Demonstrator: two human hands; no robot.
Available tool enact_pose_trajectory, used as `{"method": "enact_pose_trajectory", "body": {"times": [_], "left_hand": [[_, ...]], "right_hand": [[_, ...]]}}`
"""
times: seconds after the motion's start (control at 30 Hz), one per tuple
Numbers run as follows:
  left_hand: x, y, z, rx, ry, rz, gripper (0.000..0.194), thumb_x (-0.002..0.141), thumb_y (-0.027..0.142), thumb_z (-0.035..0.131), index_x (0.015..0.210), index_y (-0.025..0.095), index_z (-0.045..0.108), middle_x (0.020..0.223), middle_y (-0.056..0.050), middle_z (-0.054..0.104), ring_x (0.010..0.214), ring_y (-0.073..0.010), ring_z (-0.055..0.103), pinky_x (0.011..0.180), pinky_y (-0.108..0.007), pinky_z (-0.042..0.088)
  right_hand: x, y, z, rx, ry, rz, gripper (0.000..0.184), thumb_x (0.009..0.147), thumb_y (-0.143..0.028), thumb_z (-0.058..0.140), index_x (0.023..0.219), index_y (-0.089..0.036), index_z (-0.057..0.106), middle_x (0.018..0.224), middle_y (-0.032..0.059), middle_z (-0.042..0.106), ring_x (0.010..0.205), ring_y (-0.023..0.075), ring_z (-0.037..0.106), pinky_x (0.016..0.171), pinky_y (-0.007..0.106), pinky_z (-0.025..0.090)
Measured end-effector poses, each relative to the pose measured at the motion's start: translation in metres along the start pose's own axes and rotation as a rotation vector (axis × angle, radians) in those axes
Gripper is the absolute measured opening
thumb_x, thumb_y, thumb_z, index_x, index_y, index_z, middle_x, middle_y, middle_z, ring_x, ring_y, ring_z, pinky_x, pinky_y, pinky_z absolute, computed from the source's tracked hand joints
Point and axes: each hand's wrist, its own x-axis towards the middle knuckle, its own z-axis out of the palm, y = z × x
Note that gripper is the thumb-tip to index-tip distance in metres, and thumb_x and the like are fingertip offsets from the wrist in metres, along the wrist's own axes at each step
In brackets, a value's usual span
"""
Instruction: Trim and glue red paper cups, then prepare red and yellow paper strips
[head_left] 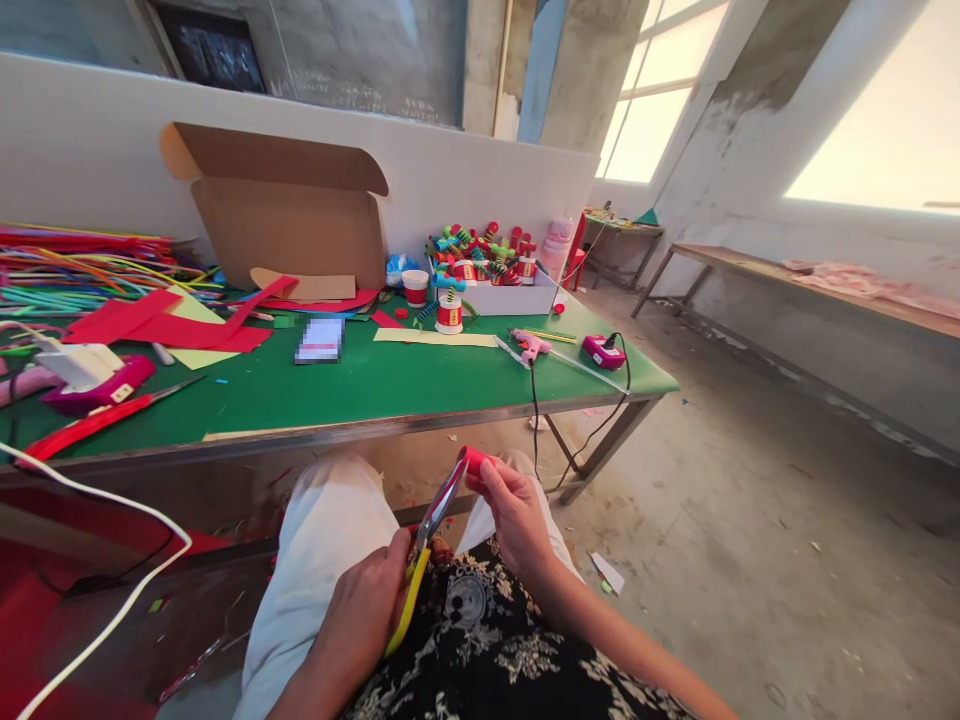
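My left hand is closed around the yellow handles of a pair of scissors, low over my lap. The metal blades point up and away, with their tips at the open end of a red paper tube. Whether the blades are cutting into the paper, I cannot tell. My right hand pinches that tube between thumb and fingers. Both hands are in front of the table's near edge, above my knees.
A green table stands ahead, bearing a pink glue gun, a phone, red-handled scissors and red paper strips. A white box holds several colourful figures. A white cable hangs at left.
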Motion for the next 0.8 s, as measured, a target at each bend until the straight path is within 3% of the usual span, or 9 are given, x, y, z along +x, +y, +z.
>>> {"method": "enact_pose_trajectory", "body": {"times": [0.17, 0.6, 0.8], "left_hand": [[-0.0012, -0.001, 0.0001, 0.001, 0.021, 0.013, 0.036, 0.094, 0.016, 0.041, 0.129, 0.02, 0.047, 0.107, -0.01, 0.072, 0.102, -0.0254, 0.068, 0.083, -0.032, 0.047], [-0.0027, 0.0022, -0.0039, -0.008, 0.009, 0.01, 0.036, 0.093, 0.015, 0.037, 0.128, 0.018, 0.047, 0.107, -0.012, 0.072, 0.102, -0.0262, 0.069, 0.084, -0.033, 0.047], [-0.0009, -0.0007, 0.0018, -0.06, 0.028, 0.043, 0.031, 0.093, 0.019, 0.038, 0.122, 0.02, 0.049, 0.097, -0.01, 0.072, 0.095, -0.0259, 0.07, 0.08, -0.032, 0.048]], "right_hand": [[0.0, -0.006, 0.0024, 0.106, -0.007, 0.096, 0.038, 0.064, -0.059, 0.084, 0.078, -0.024, 0.081, 0.085, 0.0029, 0.074, 0.079, 0.0165, 0.062, 0.082, 0.032, 0.05], [-0.0017, -0.0058, 0.0026, 0.03, 0.017, 0.065, 0.037, 0.066, -0.059, 0.082, 0.079, -0.024, 0.082, 0.086, 0.0033, 0.075, 0.078, 0.0163, 0.061, 0.081, 0.032, 0.049], [-0.0012, 0.0007, 0.0019, -0.058, 0.046, -0.039, 0.034, 0.072, -0.058, 0.078, 0.084, -0.026, 0.082, 0.09, 0.0033, 0.074, 0.085, 0.0188, 0.061, 0.085, 0.034, 0.049]]}}
